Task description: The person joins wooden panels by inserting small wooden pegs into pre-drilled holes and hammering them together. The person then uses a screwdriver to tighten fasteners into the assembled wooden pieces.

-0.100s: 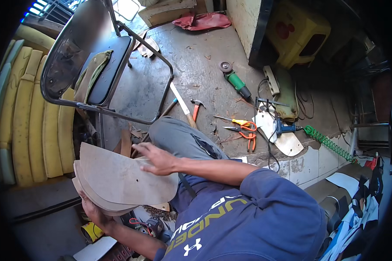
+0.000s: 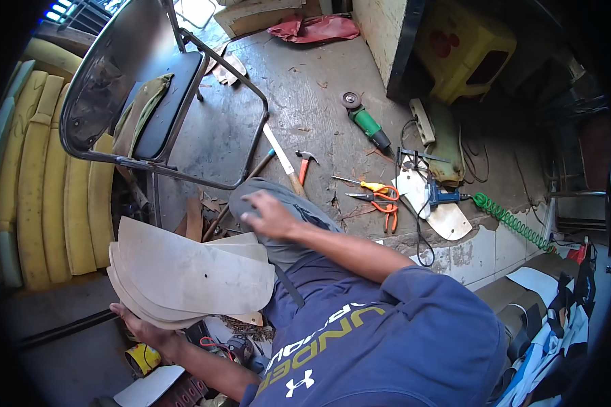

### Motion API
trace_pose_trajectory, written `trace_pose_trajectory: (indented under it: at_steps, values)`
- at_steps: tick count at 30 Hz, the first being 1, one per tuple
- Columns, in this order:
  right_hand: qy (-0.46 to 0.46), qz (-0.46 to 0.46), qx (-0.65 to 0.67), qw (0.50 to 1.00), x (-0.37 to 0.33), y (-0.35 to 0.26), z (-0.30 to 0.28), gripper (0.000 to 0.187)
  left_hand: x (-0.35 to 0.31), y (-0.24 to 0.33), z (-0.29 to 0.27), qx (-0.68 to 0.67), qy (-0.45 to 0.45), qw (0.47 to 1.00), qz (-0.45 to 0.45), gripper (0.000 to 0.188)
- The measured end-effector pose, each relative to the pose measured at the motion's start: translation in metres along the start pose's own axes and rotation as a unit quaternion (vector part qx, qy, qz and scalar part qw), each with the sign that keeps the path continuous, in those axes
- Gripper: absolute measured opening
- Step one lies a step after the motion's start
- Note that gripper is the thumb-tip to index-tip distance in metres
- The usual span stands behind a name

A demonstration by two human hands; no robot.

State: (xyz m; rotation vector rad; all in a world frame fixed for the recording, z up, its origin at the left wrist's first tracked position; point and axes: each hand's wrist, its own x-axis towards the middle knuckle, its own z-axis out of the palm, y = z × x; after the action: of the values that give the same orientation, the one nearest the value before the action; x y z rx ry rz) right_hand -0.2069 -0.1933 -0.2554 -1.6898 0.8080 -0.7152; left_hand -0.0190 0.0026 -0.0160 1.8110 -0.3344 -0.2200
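Pale tan panels [image 2: 187, 261], thin and apparently wooden, sit in a fanned stack at the person's lap, just beside the grey trousers [image 2: 282, 252]. The left hand [image 2: 149, 332] grasps the stack along its lower curved edge, bearing it from below. The right hand [image 2: 268, 216] holds nothing: its fingers are loosely bent above the trousers, apart from the stack. Whether it touches the cloth cannot be told.

As for progress, the outlines look already cut: visible edges are rounded, and the top panel bears a small dark hole [image 2: 206, 275]. They are gathered but not squared up, their edges stepping past one another. How much work is left on them cannot be judged from this view.

On the floor [image 2: 278, 88] beyond lie a hammer [image 2: 304, 172], a wooden-handled blade [image 2: 282, 152] and an orange-handled cutter [image 2: 385, 197] near a yellow-handled screwdriver [image 2: 372, 186]. Farther right, a blue tool [image 2: 447, 197] with a green coiled hose [image 2: 512, 220] is beside more pale pieces [image 2: 451, 224]. Beyond these lies a green grinder [image 2: 368, 124]; a black folding chair [image 2: 166, 112] and yellow pads [image 2: 81, 210] stand to the left.
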Motion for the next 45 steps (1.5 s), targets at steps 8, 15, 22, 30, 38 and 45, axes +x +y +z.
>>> trace_pose_trajectory:
  at_steps: [8,15,22,30,38,45]
  values:
    - [0.094,0.482,-0.399,0.774,-0.068,0.26,-0.168,0.062,-0.039,-0.142,0.049,-0.103,-0.107,0.988,-0.04,0.05]
    - [-0.155,0.403,-0.471,0.769,-0.081,0.251,-0.177,0.054,-0.028,-0.127,0.048,-0.042,-0.161,0.986,-0.015,0.048]
    - [-0.204,0.381,-0.461,0.775,-0.092,0.253,-0.172,0.072,-0.016,-0.088,0.048,0.002,-0.285,0.957,-0.062,0.047]
    - [0.074,0.092,-0.236,0.964,-0.068,0.148,-0.117,0.047,-0.008,-0.145,0.098,0.015,-0.284,0.959,-0.02,0.052]
    - [-0.062,-0.034,-0.132,0.989,-0.056,-0.053,-0.118,0.028,-0.004,-0.136,0.145,0.149,-0.292,0.945,0.021,0.048]
    - [-0.099,0.007,-0.177,0.979,-0.044,-0.058,-0.109,0.029,-0.005,-0.138,0.144,0.166,-0.291,0.941,0.045,0.046]
